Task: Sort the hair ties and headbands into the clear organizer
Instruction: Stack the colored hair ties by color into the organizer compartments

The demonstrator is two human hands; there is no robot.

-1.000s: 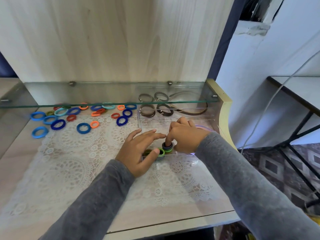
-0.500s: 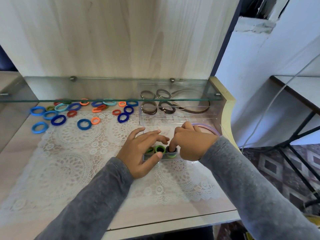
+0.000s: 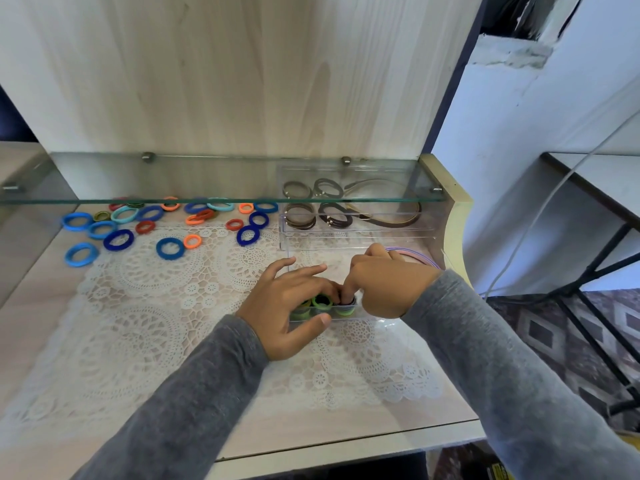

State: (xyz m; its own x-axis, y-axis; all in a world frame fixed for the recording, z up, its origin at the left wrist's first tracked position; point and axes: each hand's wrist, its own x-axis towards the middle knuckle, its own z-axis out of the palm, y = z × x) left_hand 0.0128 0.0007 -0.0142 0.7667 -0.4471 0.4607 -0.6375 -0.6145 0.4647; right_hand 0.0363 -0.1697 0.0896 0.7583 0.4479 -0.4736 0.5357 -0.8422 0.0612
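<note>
Hands [image 3: 287, 301] [image 3: 386, 289] over half-hidden green ties [image 3: 322, 301]

Bright, even daylight fills the scene, strongest on the white painted wall [image 3: 519, 140] at right. It leaves only faint, soft shadows on the white lace cloth [image 3: 156, 323] beneath the left hand [image 3: 287, 306]. The green-edged glass shelf [image 3: 207, 178] carries pale reflections, upright lines lean outward near the borders, and the near grey sleeves [image 3: 194, 403] look slightly soft.

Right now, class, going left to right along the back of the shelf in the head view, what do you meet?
Loose coloured hair ties → brown hair ties → black hair ties → brown headband.
</note>
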